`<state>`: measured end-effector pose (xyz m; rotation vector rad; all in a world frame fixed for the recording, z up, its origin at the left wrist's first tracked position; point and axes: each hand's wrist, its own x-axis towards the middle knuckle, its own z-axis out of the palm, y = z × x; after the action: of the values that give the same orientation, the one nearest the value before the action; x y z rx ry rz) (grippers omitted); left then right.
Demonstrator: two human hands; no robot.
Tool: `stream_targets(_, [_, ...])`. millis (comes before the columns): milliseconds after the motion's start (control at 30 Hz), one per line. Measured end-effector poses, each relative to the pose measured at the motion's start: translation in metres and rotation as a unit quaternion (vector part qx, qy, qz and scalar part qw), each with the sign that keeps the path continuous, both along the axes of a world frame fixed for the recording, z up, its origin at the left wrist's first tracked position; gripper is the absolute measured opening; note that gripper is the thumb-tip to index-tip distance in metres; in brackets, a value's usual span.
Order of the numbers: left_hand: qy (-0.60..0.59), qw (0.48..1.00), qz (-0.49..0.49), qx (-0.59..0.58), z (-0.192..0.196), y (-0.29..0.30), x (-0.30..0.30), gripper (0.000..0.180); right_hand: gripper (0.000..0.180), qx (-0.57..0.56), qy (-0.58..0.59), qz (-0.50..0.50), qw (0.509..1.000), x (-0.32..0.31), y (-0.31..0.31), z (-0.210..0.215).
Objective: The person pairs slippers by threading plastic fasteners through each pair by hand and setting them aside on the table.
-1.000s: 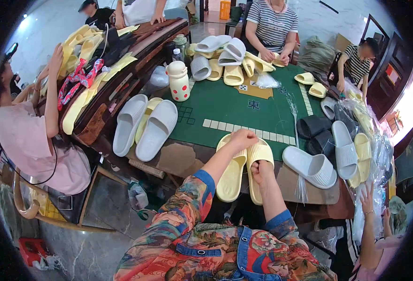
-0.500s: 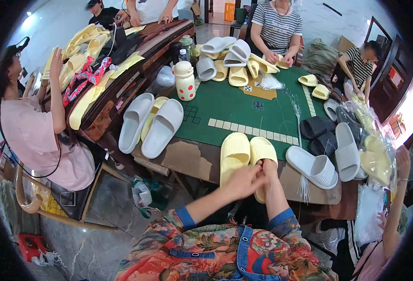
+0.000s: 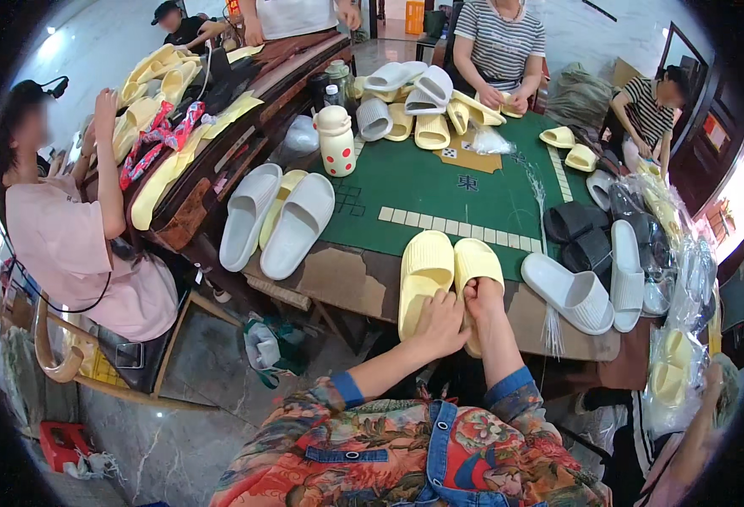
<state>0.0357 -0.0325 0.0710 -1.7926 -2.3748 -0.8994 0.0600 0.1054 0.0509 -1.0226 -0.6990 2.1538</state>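
Observation:
Side by side at the near edge of the table stand a left yellow slipper (image 3: 428,253) and a right yellow slipper (image 3: 478,258), toes pointing away from me. My left hand (image 3: 441,325) is closed over the inner edge of the left slipper, fingertips on its footbed. Just beside it, my right hand (image 3: 484,304) has its fingers bent together at the strap opening of the right slipper. What those fingers pinch, if anything, is hidden. To the right lie a grey slipper (image 3: 558,287) and a bundle of thin clear plastic strands (image 3: 553,329) hanging over the edge.
Grey slippers (image 3: 292,232) stand left, beside a spotted white bottle (image 3: 336,144). Farther back is a slipper pile (image 3: 423,106) on the green mat (image 3: 423,186). Black slippers (image 3: 581,232) and bagged yellow slippers (image 3: 672,363) are at right. Co-workers sit around the table.
My left hand has moved off my right hand and onto the left yellow slipper. At the right, a person's hand and the bagged yellow slippers have come lower. The view has shifted slightly.

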Motion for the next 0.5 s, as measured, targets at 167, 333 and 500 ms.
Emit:
stream_targets(167, [0.079, 0.995, 0.067, -0.002, -0.008, 0.019, 0.008, 0.023, 0.008, 0.006, -0.033, 0.036, 0.999, 0.002, 0.004, -0.013])
stream_targets(333, [-0.010, 0.999, -0.022, 0.045, -0.008, -0.004, -0.010, 0.006, 0.009, -0.004, 0.004, 0.013, 1.000, 0.004, -0.002, -0.007])
stream_targets(500, [-0.139, 0.988, 0.025, 0.068, 0.004, -0.051, -0.056, 0.016, 0.012, -0.001, 0.038, 0.017, 0.999, -0.002, 0.002, -0.009])
